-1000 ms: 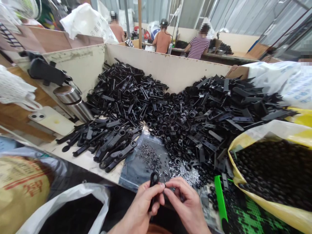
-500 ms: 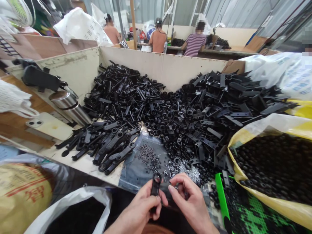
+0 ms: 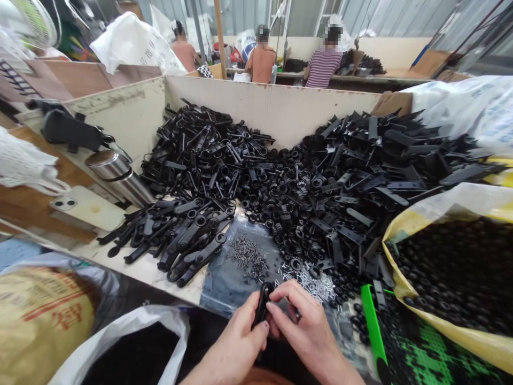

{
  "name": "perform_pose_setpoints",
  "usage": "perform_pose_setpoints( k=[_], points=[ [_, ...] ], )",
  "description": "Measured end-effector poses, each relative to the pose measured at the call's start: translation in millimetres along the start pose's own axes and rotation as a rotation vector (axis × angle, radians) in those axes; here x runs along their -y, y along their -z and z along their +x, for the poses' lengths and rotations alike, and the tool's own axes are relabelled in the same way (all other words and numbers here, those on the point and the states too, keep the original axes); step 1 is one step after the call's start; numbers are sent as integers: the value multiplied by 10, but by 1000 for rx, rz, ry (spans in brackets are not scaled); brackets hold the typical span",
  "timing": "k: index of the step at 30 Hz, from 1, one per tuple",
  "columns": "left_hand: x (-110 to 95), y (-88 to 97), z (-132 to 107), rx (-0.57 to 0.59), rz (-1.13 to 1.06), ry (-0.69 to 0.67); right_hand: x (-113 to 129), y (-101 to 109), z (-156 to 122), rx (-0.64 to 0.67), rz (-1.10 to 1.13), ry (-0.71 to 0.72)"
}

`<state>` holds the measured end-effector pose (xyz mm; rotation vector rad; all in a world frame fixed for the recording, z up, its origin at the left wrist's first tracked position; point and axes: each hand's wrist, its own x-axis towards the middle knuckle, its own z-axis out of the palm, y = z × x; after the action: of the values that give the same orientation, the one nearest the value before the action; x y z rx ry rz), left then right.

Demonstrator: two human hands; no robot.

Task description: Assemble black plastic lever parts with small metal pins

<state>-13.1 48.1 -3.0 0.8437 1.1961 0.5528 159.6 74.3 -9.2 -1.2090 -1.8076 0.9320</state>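
Observation:
My left hand [image 3: 242,334] is wrapped round a black plastic part with a ring-shaped end [image 3: 264,299], held upright near the table's front edge. Against its upper end, my right hand [image 3: 298,321] has thumb and index finger pinched together; whatever lies between them is too small to make out. Just beyond my hands, a heap of small dark screws [image 3: 247,255] and a scatter of silvery pins [image 3: 315,282] lie on a grey plastic sheet [image 3: 219,289]. Left of these, long black assembled pieces [image 3: 192,235] are laid in a stack.
Large piles of black arms [image 3: 200,144] and flat black pieces [image 3: 385,160] fill the bin's back. A steel flask [image 3: 120,176] and phone [image 3: 90,208] are at left. A yellow-edged sack [image 3: 452,267] and green tray [image 3: 372,326] stand right; a white sack [image 3: 120,342] sits front left. Several people work behind.
My right hand has moved left to the ring end of the black part, closing the gap between my hands. The part has turned in my left hand. The view has shifted slightly.

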Motion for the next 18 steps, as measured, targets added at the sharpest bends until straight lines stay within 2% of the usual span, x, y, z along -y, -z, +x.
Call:
perform_pose_setpoints(
  k=[4,7,9,12,14,18],
  points=[
    [-13,10,-18,-76,169,67,1,-23,-53,34,43,-105],
    [-63,12,-42,-78,251,71,6,-45,-97,33,63,-103],
    [-86,16,-57,-92,261,81,28,-51,-110,5,30,-66],
    [-88,23,-67,-171,281,99,82,-44,-109,-30,-20,14],
    [-69,30,-53,-188,270,41,103,-43,-109,-44,-49,78],
    [-20,52,24,-79,140,-114,69,-77,-137,-89,-138,217]
  ],
)
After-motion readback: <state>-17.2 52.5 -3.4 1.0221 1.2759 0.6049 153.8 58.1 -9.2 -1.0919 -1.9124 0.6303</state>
